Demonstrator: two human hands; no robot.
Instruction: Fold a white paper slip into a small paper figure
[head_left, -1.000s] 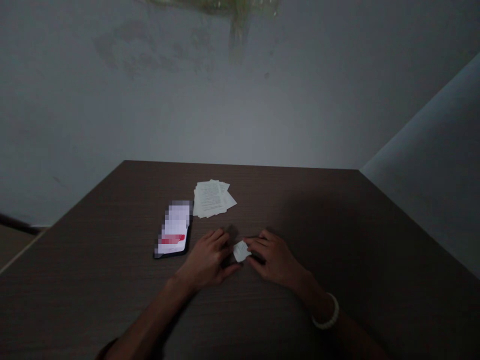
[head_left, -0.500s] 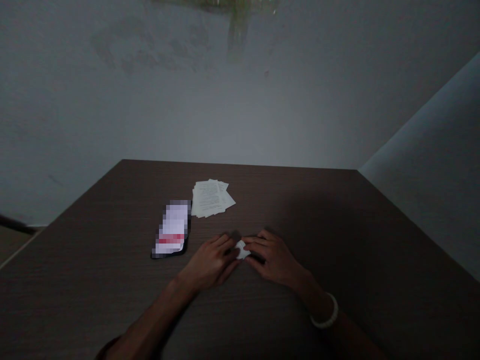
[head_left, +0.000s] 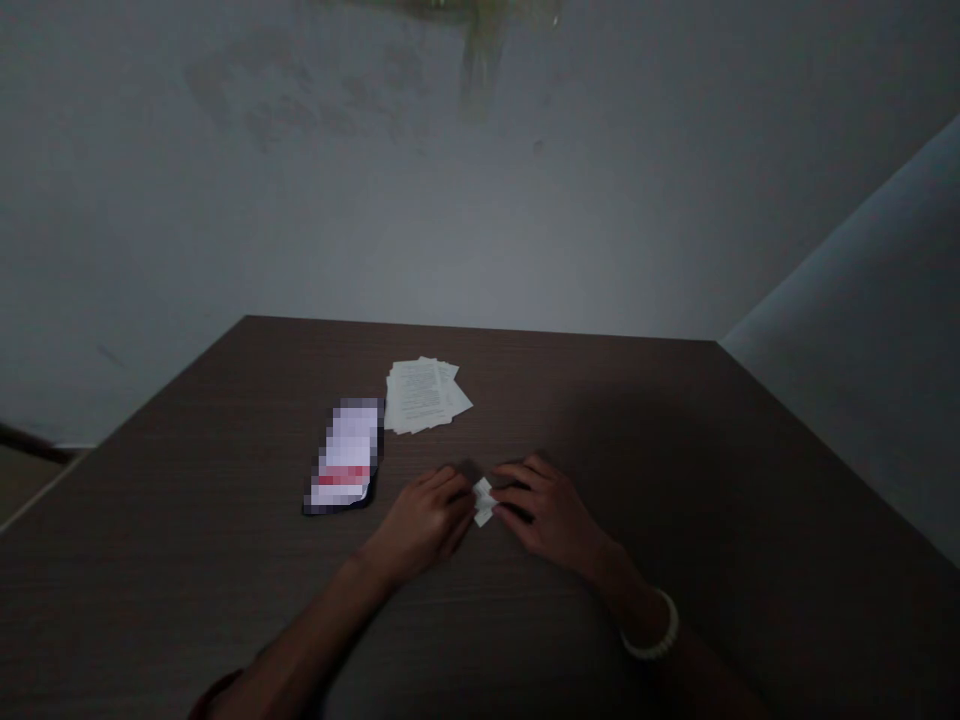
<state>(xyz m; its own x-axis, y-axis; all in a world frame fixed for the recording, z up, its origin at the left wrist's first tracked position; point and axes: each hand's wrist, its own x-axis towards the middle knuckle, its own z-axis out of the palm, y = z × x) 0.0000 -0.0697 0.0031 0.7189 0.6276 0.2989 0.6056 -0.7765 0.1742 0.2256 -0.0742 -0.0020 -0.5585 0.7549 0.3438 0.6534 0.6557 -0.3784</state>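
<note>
A small folded piece of white paper (head_left: 484, 502) lies on the dark wood-grain table between my hands. My left hand (head_left: 426, 518) rests palm down, its fingertips against the paper's left side. My right hand (head_left: 544, 505) comes in from the other side, with its fingers on the paper's right edge and partly covering it. A white beaded bracelet (head_left: 651, 626) circles my right wrist.
Behind my hands, a loose stack of printed white sheets (head_left: 424, 396) lies on the dark table (head_left: 637, 520). To its left is a phone (head_left: 345, 455) with a pixelated screen. Grey walls rise beyond the table's far edges.
The white paper has become smaller and more tightly folded. My hands have stayed close around it, and the paper now stands out as a narrower shape between them.
</note>
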